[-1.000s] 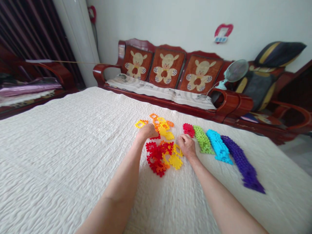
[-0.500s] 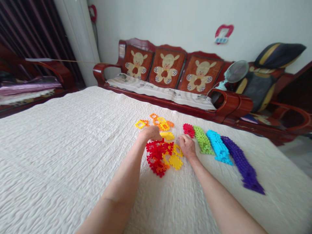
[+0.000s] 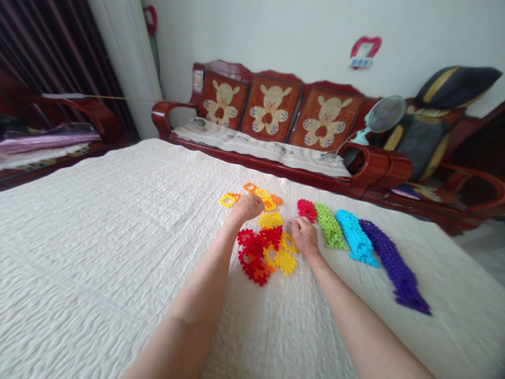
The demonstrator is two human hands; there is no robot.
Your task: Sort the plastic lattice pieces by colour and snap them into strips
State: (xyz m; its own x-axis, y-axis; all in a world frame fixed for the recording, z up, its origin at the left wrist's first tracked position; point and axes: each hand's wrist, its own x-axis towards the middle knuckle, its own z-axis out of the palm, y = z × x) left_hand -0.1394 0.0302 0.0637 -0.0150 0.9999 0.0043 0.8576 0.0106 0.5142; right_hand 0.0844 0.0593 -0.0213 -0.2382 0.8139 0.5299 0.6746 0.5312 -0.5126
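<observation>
Over the far cluster of orange [image 3: 277, 200] and yellow [image 3: 228, 200] interlocking plastic pieces, my left hand [image 3: 248, 207] reaches with bent fingers slightly apart. I see nothing held in it. My right hand [image 3: 303, 234] rests on the bedcover with its fingers curled closed beside a small red stack [image 3: 306, 209]; whatever they hold is hidden. Between my forearms lies a pile of red notched pieces [image 3: 252, 255], with yellow pieces [image 3: 284, 261] along its right side and some orange among them. A solid yellow piece [image 3: 270, 220] lies just beyond the pile.
Right of my right hand, overlapping rows of green [image 3: 330, 226], light blue [image 3: 355, 237] and purple [image 3: 394, 266] pieces lie on the white quilted cover [image 3: 118, 237]. Behind stand a wooden sofa [image 3: 256, 150] with bear cushions and a small fan [image 3: 384, 115].
My left hand has moved away from me, from the red pile and yellow piece to the orange and yellow cluster. My right hand has stayed almost in place.
</observation>
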